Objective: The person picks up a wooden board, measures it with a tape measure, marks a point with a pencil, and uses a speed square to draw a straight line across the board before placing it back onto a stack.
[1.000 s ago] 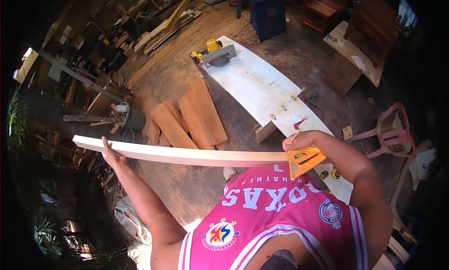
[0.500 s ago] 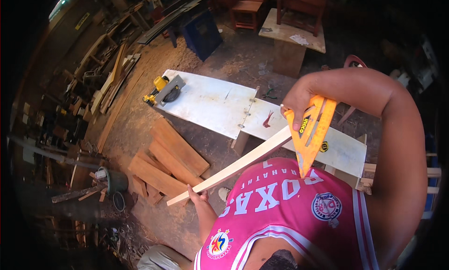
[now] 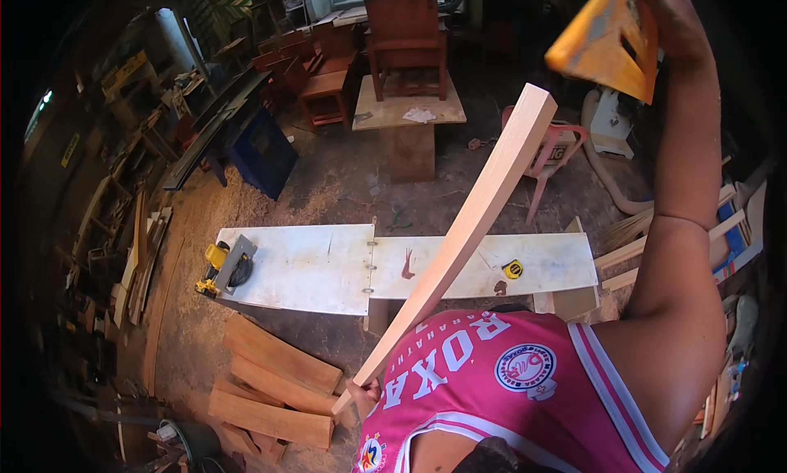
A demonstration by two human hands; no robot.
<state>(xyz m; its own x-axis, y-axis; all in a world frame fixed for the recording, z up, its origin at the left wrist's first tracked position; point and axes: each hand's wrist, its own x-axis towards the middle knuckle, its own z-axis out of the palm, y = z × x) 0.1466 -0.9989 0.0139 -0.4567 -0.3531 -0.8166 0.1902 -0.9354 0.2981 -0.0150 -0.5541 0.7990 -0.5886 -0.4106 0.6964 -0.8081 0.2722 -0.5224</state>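
Note:
My left hand (image 3: 363, 395) is closed around the lower end of a long, pale wooden batten (image 3: 467, 227). The batten slants up and away to the right, and its far end points up with nothing touching it. At the upper right, my raised right hand (image 3: 668, 18) grips an orange triangular speed square (image 3: 594, 51), held apart from the batten's end. Below the batten, a yellow tape measure (image 3: 512, 269) lies on a long white board bench (image 3: 303, 260). A yellow circular saw (image 3: 220, 268) rests at the bench's left end.
Several brown boards (image 3: 279, 358) are piled on the floor at the lower left. Beyond the bench stand a pink plastic chair (image 3: 566, 134), a small table (image 3: 365, 122) bearing a red wooden chair (image 3: 403, 34), and a blue cabinet (image 3: 264, 152). Lumber (image 3: 627, 252) lies at the right.
My right hand has lifted the speed square off the batten, up and to the right. The batten's far end now tilts higher. The view has shifted, showing more of the room's far side.

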